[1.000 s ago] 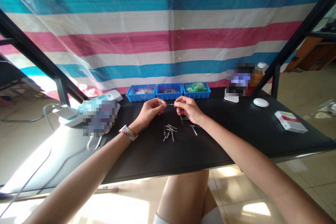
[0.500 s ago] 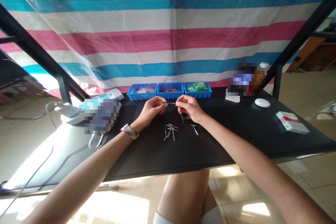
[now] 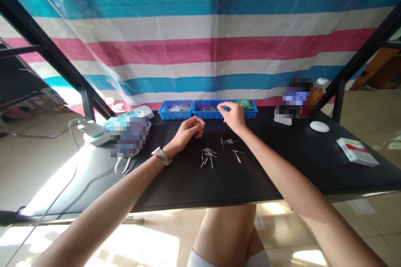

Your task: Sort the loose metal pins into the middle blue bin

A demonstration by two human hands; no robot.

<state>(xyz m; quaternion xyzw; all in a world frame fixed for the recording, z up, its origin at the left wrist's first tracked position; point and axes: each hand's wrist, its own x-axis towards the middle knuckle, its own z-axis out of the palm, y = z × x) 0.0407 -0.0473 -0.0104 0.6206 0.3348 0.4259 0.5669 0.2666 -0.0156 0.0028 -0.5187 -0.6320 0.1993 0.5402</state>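
My left hand (image 3: 189, 132) hovers over the black table with its fingers curled in and the thumb against them; what they hold, if anything, is hidden. Out over the front edge of the blue bins is my right hand (image 3: 232, 116), thumb and forefinger pinched together near the middle bin (image 3: 204, 115). Anything in that pinch is too small to make out. Thin metal pins lie in the middle bin. Several silvery blind rivets form a loose pile (image 3: 207, 157) in front of my hands. Smaller groups of rivets (image 3: 228, 141) and rivets (image 3: 238, 156) lie to its right.
The left bin (image 3: 175, 115) holds clear plastic bags, the right bin (image 3: 250, 114) green packing. A power strip (image 3: 134, 114) with cables stands at left. On the right are a white oval object (image 3: 319, 127), a small box (image 3: 357, 151) and a bottle (image 3: 320, 89).
Both hands held a blind rivet between them before. Now they are apart: my right hand has moved up and forward to the bins, while my left stays over the table. The view has shifted slightly.
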